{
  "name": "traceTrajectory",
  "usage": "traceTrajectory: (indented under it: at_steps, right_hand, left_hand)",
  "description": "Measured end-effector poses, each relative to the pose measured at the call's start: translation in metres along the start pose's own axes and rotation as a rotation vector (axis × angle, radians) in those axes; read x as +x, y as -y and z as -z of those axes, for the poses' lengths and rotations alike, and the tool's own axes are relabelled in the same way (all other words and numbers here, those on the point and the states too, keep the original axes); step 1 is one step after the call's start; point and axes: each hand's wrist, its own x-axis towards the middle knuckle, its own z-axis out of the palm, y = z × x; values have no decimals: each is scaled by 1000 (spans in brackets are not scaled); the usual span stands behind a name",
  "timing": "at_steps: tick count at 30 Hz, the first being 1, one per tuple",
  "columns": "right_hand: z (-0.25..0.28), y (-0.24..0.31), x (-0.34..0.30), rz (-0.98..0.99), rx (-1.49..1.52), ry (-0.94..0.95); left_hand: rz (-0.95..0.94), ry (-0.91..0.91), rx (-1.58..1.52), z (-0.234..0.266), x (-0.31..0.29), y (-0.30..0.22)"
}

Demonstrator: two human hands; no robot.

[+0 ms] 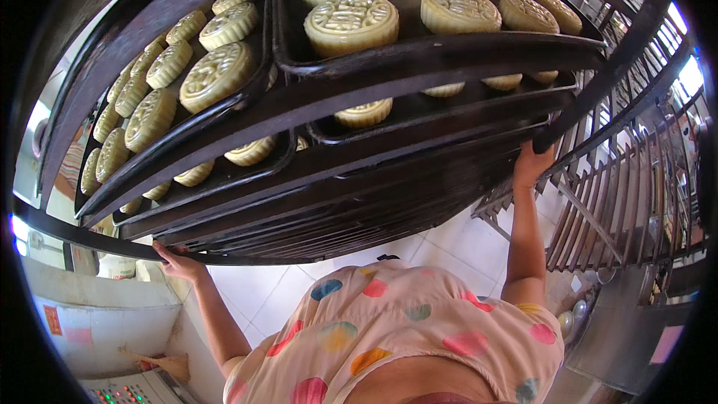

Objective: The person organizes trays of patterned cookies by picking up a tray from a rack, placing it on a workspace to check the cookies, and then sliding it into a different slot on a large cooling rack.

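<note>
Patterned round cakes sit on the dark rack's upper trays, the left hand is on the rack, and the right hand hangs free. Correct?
Not quite: the head view shows the right hand gripping the dark rack, not hanging free. The rest stands.

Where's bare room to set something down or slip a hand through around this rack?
Pale floor tiles show between the left forearm and the polka-dot top; a hand might pass there. On the upper right tray, a narrow gap separates two large cakes. The upper left tray is crowded. Lower shelves are too dark to judge.
</note>
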Motion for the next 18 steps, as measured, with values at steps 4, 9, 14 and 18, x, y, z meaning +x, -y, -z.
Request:
traceTrajectory:
  at_steps: [4,9,14,18]
  right_hand:
    - [-63,0,18,-16,20,44]
    - [-128,-8,42,97,-132,27]
    - [-173,-12,51,91,-91,67]
    - [-197,-13,53,81,-52,208]
  left_hand:
    - [37,-57,18,-1,-7,-5]
    - [53,-63,41,-5,-20,-12]
    - [14,-64,79,-8,-33,-21]
    - [-38,-75,138,-12,-43,-27]
